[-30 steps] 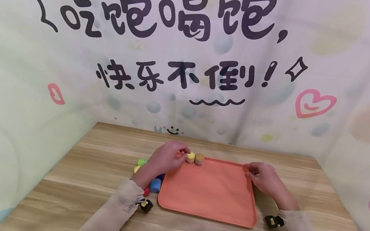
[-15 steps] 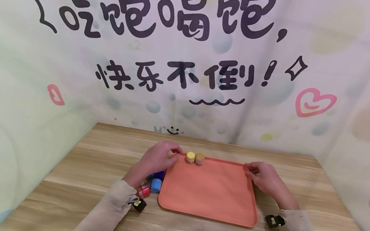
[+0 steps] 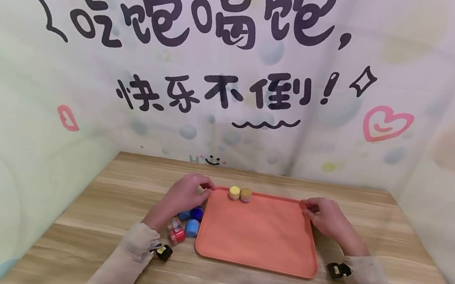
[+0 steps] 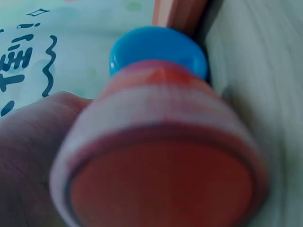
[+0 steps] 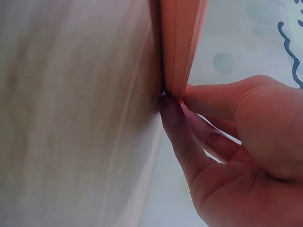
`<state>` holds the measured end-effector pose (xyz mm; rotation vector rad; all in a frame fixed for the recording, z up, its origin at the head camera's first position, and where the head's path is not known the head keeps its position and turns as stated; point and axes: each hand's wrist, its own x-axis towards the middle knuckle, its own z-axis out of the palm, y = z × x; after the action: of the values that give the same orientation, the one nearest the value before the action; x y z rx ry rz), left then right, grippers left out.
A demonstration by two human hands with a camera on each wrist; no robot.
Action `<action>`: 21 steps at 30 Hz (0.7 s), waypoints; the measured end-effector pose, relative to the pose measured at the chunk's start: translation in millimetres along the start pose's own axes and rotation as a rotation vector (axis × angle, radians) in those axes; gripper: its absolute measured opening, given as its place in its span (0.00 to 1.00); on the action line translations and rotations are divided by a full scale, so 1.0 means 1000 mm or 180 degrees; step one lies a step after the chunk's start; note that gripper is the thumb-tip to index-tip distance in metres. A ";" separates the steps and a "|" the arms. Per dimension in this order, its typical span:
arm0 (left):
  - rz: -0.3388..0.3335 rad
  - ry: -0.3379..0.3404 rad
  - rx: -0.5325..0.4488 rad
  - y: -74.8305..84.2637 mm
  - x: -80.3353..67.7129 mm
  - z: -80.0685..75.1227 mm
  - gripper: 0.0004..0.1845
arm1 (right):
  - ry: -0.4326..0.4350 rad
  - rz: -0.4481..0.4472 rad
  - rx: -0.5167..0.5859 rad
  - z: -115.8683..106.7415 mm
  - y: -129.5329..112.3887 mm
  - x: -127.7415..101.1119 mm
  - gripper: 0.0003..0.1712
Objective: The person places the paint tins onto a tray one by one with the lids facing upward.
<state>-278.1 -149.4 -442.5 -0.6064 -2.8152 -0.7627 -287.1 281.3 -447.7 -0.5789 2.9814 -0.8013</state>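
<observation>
An orange tray (image 3: 259,236) lies on the wooden table (image 3: 115,195). A yellow jar (image 3: 234,192) and an ochre jar (image 3: 245,194) stand side by side at its far edge. My left hand (image 3: 201,190) hovers by the tray's far left corner with loosely curled fingers, and I see nothing in it. Blue jars (image 3: 192,227) and a red jar (image 3: 176,236) stand just below it, left of the tray. The left wrist view is filled by the red jar (image 4: 161,161) and a blue lid (image 4: 158,49). My right hand (image 3: 310,209) pinches the tray's far right corner (image 5: 182,56).
Printed backdrop walls (image 3: 234,69) enclose the table on the far, left and right sides. Bare wood lies in front of the tray and to its right. Black wrist cameras (image 3: 334,270) sit on both sleeves.
My left hand has let go of the yellow jar and drawn back left to the tray's corner, now covering the green and yellow jars. The right hand has stayed put.
</observation>
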 end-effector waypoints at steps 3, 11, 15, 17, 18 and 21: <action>-0.0046 -0.0028 -0.0021 -0.003 -0.003 -0.002 0.06 | -0.0023 0.0015 0.0008 -0.001 -0.001 0.000 0.15; -0.0220 -0.0026 -0.0068 -0.013 -0.006 -0.012 0.07 | -0.0049 0.0042 0.0055 -0.002 -0.002 0.001 0.17; -0.0243 -0.0060 -0.0154 -0.020 -0.006 -0.015 0.08 | -0.0029 0.0044 0.0009 -0.001 -0.001 0.001 0.17; -0.0216 -0.0083 -0.0196 -0.024 -0.007 -0.016 0.08 | -0.0015 0.0037 -0.0022 -0.001 -0.001 0.000 0.17; -0.0187 -0.0101 -0.0220 -0.026 -0.008 -0.017 0.08 | -0.0011 0.0017 -0.0045 -0.001 -0.001 0.000 0.18; -0.0120 -0.0145 -0.0263 -0.031 -0.010 -0.019 0.08 | 0.0003 0.0007 -0.0050 -0.001 -0.001 -0.001 0.18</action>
<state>-281.2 -186.8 -442.4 -0.5922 -2.8559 -0.8873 -286.2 281.3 -446.6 -0.5758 2.9914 -0.7787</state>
